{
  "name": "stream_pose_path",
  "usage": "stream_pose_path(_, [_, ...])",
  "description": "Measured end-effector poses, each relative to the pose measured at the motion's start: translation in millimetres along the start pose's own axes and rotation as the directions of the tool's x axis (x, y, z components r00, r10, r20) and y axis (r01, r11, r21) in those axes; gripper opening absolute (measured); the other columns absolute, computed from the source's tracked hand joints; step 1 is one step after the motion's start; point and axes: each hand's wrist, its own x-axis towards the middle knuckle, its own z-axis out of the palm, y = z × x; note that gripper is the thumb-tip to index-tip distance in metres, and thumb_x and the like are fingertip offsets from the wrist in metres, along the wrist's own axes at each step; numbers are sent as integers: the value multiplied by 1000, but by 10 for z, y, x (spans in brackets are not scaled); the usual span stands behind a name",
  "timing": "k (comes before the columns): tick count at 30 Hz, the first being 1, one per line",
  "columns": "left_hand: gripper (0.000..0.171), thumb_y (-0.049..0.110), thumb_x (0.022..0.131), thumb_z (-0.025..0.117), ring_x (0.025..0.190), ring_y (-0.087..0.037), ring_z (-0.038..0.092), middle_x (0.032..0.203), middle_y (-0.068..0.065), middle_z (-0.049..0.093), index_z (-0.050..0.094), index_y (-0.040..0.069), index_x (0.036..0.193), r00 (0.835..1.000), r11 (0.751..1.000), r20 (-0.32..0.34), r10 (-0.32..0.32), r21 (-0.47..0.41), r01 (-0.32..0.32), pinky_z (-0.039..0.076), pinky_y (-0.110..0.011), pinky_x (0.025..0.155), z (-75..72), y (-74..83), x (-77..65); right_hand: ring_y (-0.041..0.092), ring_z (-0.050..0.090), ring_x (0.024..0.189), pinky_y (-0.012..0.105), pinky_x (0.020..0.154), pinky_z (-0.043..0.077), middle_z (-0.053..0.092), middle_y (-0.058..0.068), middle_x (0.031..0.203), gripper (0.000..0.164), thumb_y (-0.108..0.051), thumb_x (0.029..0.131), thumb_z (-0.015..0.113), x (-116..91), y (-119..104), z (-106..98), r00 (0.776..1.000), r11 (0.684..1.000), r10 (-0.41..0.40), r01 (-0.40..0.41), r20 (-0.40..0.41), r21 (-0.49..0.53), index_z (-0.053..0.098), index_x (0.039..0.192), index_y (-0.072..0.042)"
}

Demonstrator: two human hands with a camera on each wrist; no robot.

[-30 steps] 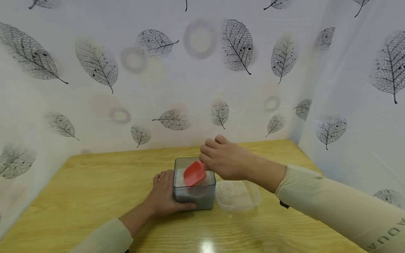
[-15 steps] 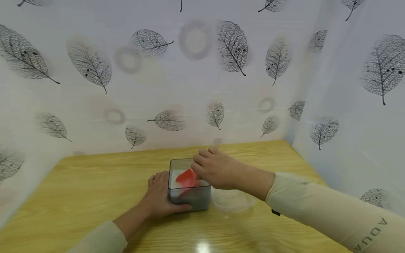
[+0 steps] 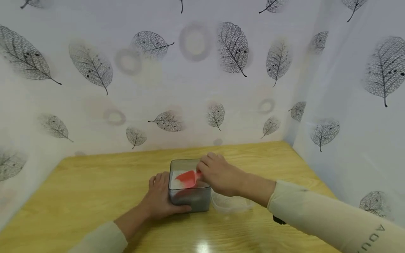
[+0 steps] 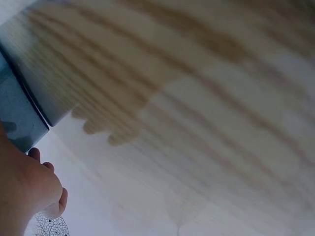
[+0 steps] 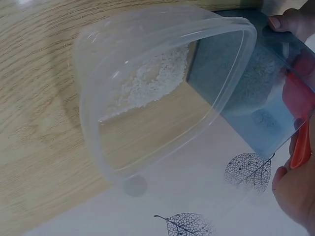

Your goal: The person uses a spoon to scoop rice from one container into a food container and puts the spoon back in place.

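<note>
My left hand (image 3: 161, 200) grips the left side of a grey-blue see-through container (image 3: 193, 203), thumb along its front wall. White rice (image 3: 176, 183) lies inside. My right hand (image 3: 223, 177) holds a red scoop (image 3: 189, 180) by its handle over the container's right rim. The scoop's bowl is within the container's opening, and some rice shows at its tip. In the right wrist view the scoop's handle (image 5: 301, 147) is between the right fingers. A clear plastic tub (image 3: 232, 207) stands just right of the container, with rice grains (image 5: 157, 78) on its bottom.
The wood-grain table (image 3: 104, 189) runs back to a white curtain (image 3: 196, 84) printed with dark leaves. The curtain also encloses the left and right sides. My right forearm passes above the table at the right.
The scoop was raised and tilted; it has dipped into the container and now lies flatter. My right hand is lower than a second ago. My left hand keeps its grip. The camera view shifted slightly.
</note>
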Motion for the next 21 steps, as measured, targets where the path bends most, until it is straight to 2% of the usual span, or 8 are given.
stream_pose_path(12, [114,87,58,71,114,-20,43,123,-2,51,40,12,139,1000,998,30,-9,-63,11,24,-49,101,5,24,30,18,42,92,34,82,35,54,1,104,17,-26,103,54,-65,89,55,995,985,68,-57,-66,165,58,107,-10])
stream_pose_path(17, [112,89,56,69,109,-19,43,117,0,51,43,13,134,1000,1000,12,-4,-27,4,27,-48,98,-4,16,5,21,46,97,40,89,39,55,4,104,18,-24,104,53,-95,151,96,990,968,106,-82,-90,236,59,109,-8])
stream_pose_path(21, [112,90,56,68,107,-19,43,116,0,50,43,13,133,1000,1000,5,3,-8,-3,27,-47,98,-2,-6,4,21,46,95,40,87,40,55,5,103,17,-21,102,56,-145,212,116,979,962,116,-69,-167,264,59,109,-6])
